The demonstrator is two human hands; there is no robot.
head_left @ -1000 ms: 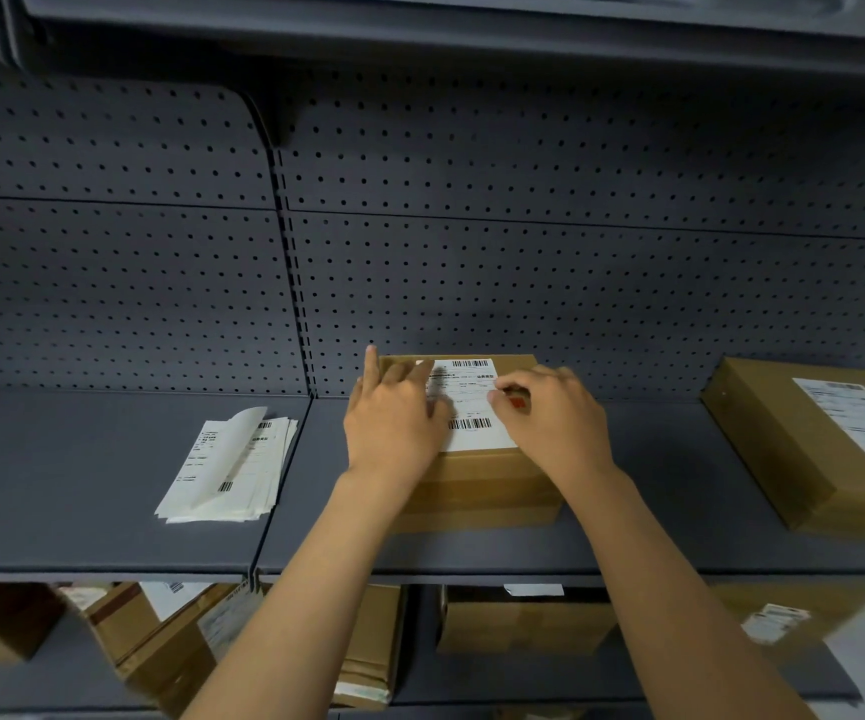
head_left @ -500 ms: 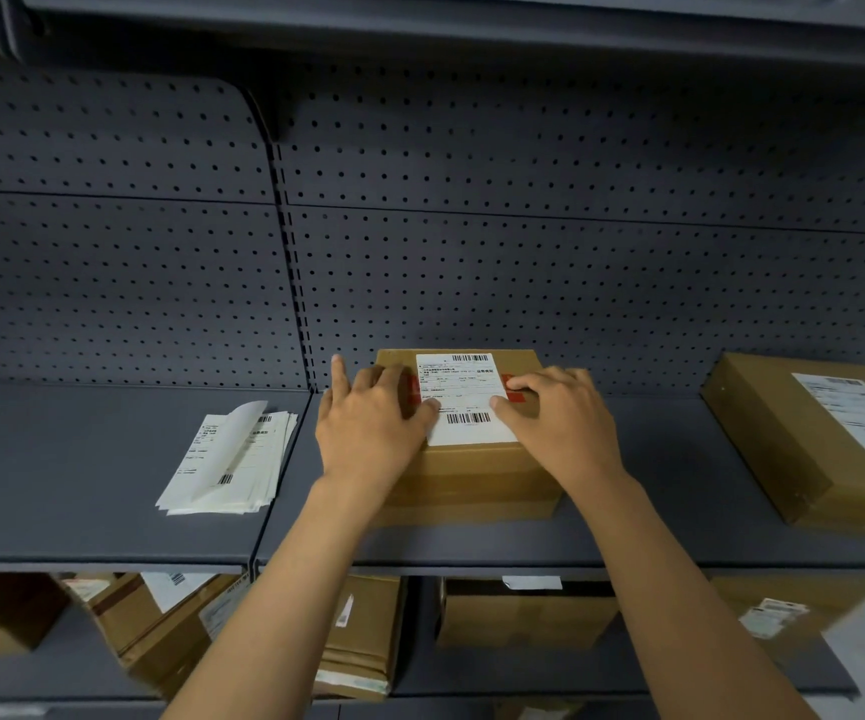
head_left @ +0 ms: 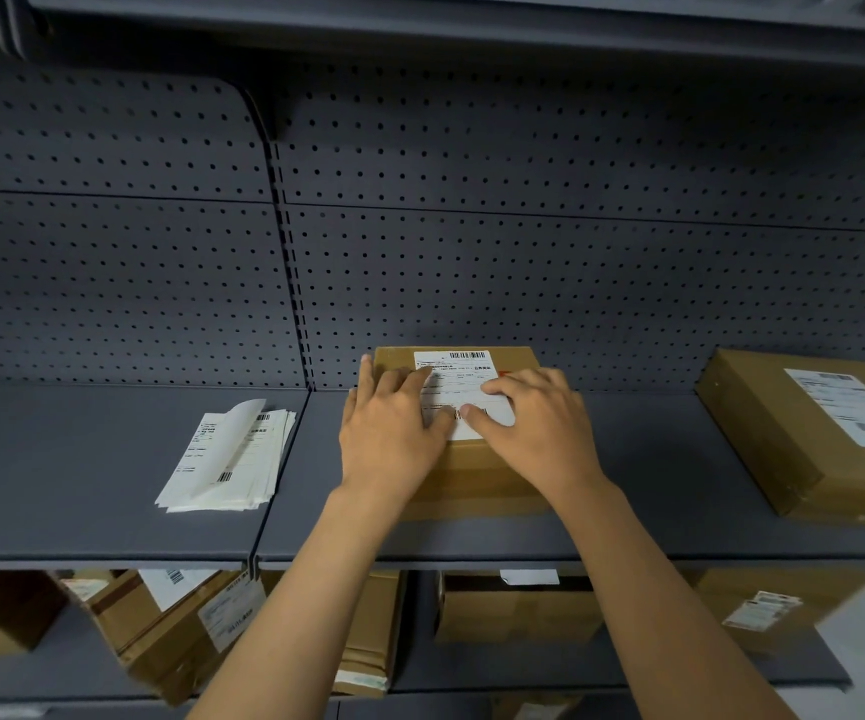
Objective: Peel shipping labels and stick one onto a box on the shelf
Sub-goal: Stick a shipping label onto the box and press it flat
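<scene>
A loose stack of white paper shipping labels (head_left: 228, 457), its top sheet curled up, is seen at the left of the dark grey metal shelf (head_left: 82, 485). At the middle, a brown cardboard box (head_left: 472, 470) carries a white barcoded label (head_left: 459, 379), onto which the left hand (head_left: 391, 431) and the right hand (head_left: 537, 426) are laid flat with fingers extended and slightly spread, nothing being pinched. At the right, 1 larger brown cardboard box with its own white label (head_left: 804, 433) is set well apart.
</scene>
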